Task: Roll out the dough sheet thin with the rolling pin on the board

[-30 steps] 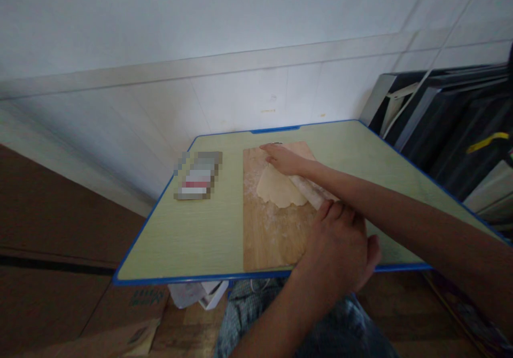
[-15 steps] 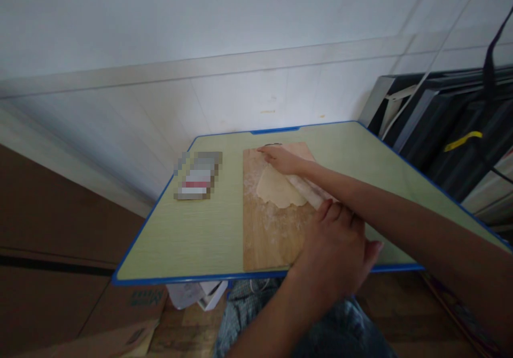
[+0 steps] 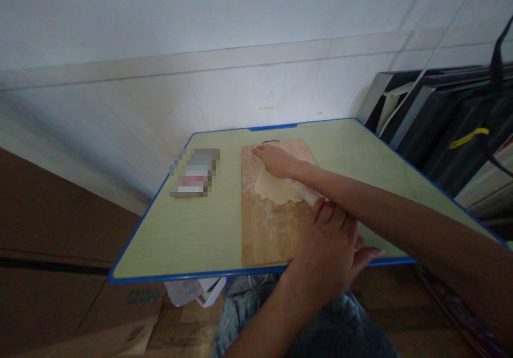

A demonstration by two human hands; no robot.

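A floury wooden board lies on the table, with a thin flattened sheet of dough on its middle. Across the right part of the dough runs a pale rolling pin, slanting from far left to near right. At its near end, my left hand has its fingers over the pin and its thumb sticking out to the right. My right hand reaches across above it and covers the far end, fingers pointing left. Both ends of the pin are hidden under the hands.
The light green table has a blue rim. A blurred-out flat item lies to the left of the board. Black flat panels lean against the wall at right. Cardboard boxes stand at lower left.
Both hands and the rolling pin have shifted slightly left over the dough. The whole view has also moved a little. The dough and board stay in place on the table.
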